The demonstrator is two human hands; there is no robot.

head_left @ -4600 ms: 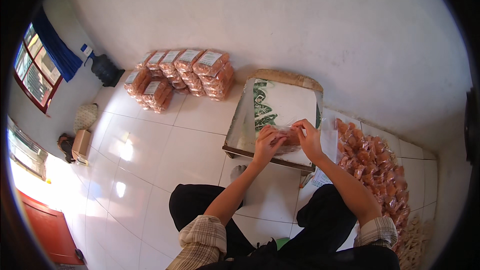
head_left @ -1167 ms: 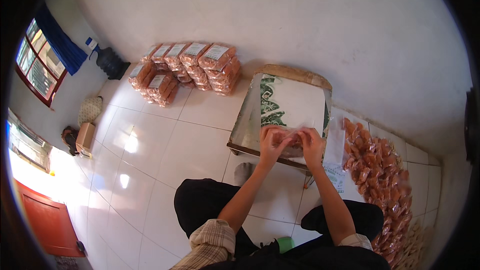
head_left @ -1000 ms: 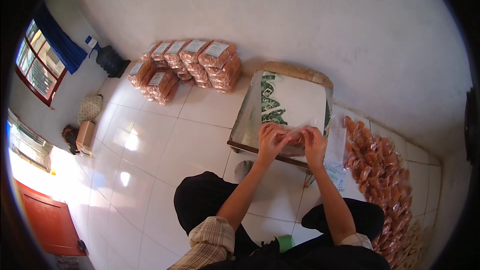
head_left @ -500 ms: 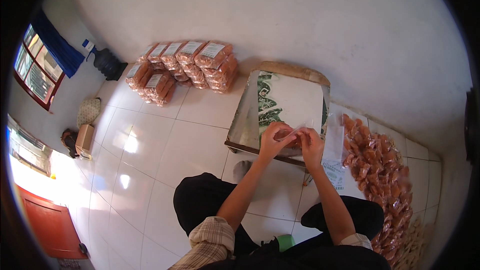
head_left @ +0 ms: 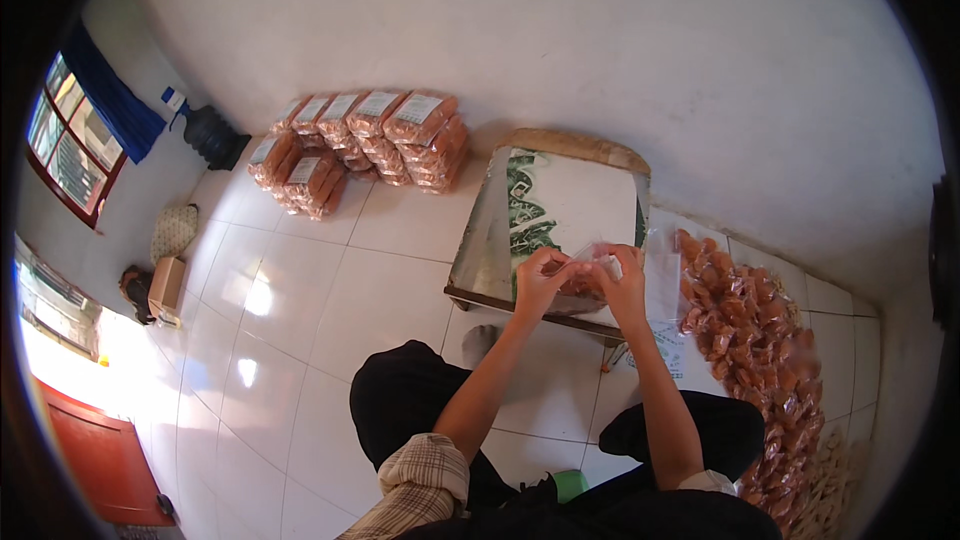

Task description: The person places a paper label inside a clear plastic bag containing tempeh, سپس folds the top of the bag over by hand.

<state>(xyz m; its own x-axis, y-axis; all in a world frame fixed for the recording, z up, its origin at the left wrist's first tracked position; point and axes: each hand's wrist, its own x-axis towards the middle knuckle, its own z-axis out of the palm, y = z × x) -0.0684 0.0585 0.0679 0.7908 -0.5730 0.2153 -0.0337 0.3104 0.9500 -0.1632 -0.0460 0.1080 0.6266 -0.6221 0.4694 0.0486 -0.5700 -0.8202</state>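
Observation:
A clear plastic bag [head_left: 584,286] with reddish-brown contents rests at the near edge of a low, worn table [head_left: 478,265]. My left hand [head_left: 540,283] pinches the bag's upper edge from the left. On the other side, the fingers of my right hand [head_left: 626,287] are closed on the same upper part. Both hands hide much of the bag's lower half. Beneath it lies a white sheet [head_left: 592,202] with a green pattern along its left side.
Flat clear bags [head_left: 662,285] lie right of the table. Beyond them spreads a long heap of small reddish-brown packets [head_left: 755,370]. Filled, labelled packs [head_left: 375,130] stand stacked by the back wall. A dark water jug [head_left: 210,133] is at the far left, near a cardboard box [head_left: 166,285].
My right hand has shifted on the bag's upper edge, and the plastic between the fingers is bunched differently. Both hands still hold the bag in about the same place.

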